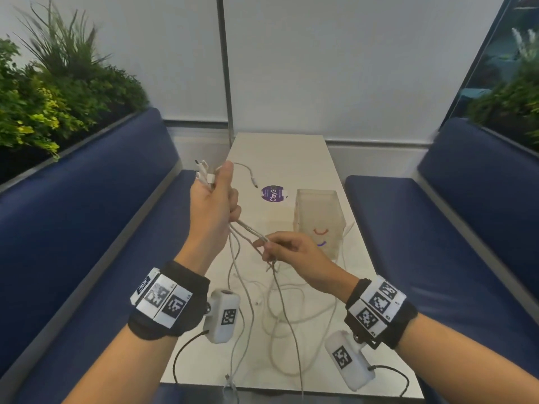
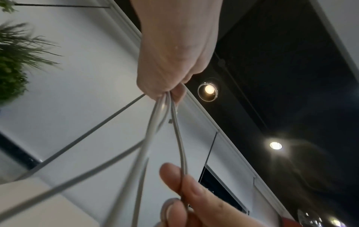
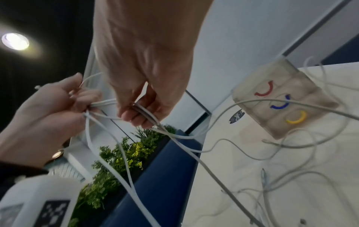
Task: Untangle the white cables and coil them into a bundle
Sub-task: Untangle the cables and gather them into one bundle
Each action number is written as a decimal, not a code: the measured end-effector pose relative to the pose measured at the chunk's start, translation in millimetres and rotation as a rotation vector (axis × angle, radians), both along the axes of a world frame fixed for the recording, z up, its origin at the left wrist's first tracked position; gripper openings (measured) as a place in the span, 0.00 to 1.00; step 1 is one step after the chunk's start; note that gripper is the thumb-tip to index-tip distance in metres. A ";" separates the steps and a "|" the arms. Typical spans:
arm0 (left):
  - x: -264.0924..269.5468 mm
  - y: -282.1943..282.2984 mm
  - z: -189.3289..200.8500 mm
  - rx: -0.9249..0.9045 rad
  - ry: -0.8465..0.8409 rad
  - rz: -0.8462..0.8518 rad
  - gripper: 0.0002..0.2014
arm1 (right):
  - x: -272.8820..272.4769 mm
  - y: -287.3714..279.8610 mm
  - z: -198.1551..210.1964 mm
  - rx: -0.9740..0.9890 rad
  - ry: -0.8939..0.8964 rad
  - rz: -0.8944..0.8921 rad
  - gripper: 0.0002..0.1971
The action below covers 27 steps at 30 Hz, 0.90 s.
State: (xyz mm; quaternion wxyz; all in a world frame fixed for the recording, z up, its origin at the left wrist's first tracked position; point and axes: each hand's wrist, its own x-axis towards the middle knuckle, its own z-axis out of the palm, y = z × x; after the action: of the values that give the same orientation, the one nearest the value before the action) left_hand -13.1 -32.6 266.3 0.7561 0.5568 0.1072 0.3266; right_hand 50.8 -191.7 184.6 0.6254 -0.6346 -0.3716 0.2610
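Note:
My left hand (image 1: 214, 196) is raised above the table's left edge and grips a bunch of white cables (image 1: 246, 228); several plug ends (image 1: 202, 170) stick out above the fist. In the left wrist view the cables (image 2: 155, 122) fan down out of the left fist (image 2: 170, 64). My right hand (image 1: 287, 247) is lower and to the right, and its fingers (image 3: 136, 115) pinch two of the strands (image 3: 143, 110) a short way from the left hand (image 3: 44, 116). The remaining cable lies in loose tangled loops (image 1: 291, 310) on the white table (image 1: 280, 153).
A translucent box (image 1: 319, 217) with red and blue arcs stands on the table right of my hands, a cable behind it. A purple round sticker (image 1: 273, 193) lies mid-table. Blue bench seats (image 1: 96, 228) flank the table; plants (image 1: 52, 91) line the left. One cable hangs over the near edge (image 1: 230, 383).

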 end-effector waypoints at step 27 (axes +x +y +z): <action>-29.3 40.2 60.3 -0.027 -0.254 0.135 0.24 | 37.3 -68.6 -56.6 -1.084 -0.468 0.199 0.25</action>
State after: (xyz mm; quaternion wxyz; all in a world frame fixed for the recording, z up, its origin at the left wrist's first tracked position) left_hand -42.5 7.6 326.6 0.7475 0.4921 0.0522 0.4432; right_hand 88.1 -260.3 128.0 0.0869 -0.8660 -0.3709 0.3240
